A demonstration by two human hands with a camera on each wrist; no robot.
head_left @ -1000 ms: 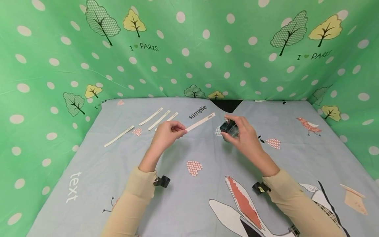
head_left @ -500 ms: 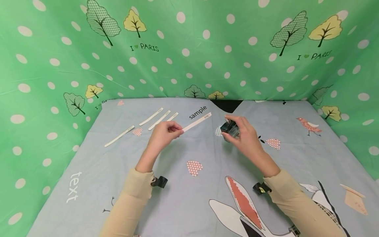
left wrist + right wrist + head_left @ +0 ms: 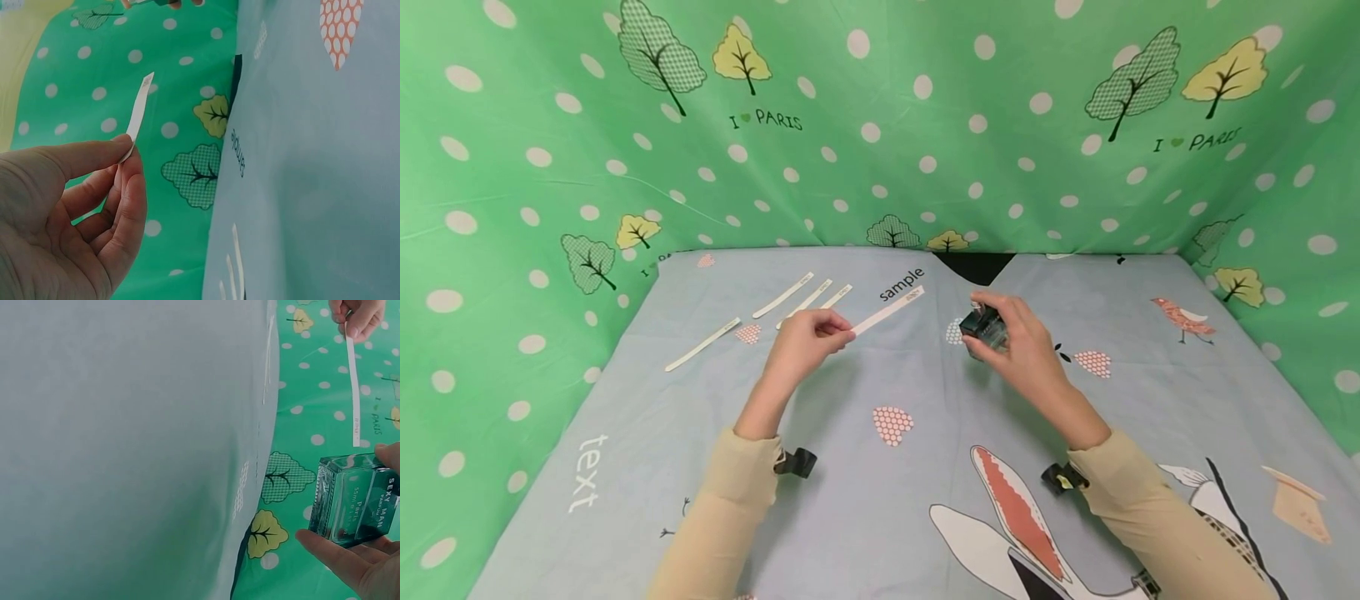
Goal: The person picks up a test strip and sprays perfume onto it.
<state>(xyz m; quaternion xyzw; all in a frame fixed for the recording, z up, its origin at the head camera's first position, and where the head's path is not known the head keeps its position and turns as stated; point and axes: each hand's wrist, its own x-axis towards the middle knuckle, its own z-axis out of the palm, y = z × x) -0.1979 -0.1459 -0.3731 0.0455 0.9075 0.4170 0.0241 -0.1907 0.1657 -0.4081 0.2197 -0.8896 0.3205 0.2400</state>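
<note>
Left hand (image 3: 797, 348) and its paper strip (image 3: 889, 310) have shifted further left of the bottle (image 3: 974, 326) since the earlier frame; the right hand (image 3: 1030, 346) and bottle hardly differ. Nearest, a printed heart (image 3: 892, 426) on the tablecloth (image 3: 850, 508) lies in front and to the left of the bottle. Beyond it, left thumb and fingers pinch one end of the strip; its marked end points toward the bottle, not touching. Right fingers and thumb grasp the bottle above the cloth; whether the fingertip at its top presses cannot be told. Farther, four loose strips (image 3: 782, 297) lie well left of the bottle; a green curtain (image 3: 850, 200) hangs behind. Step in hand, by judgement: drawing the strip off from the bottle. Next move would call for a steady pinch and secure grasp.
</note>
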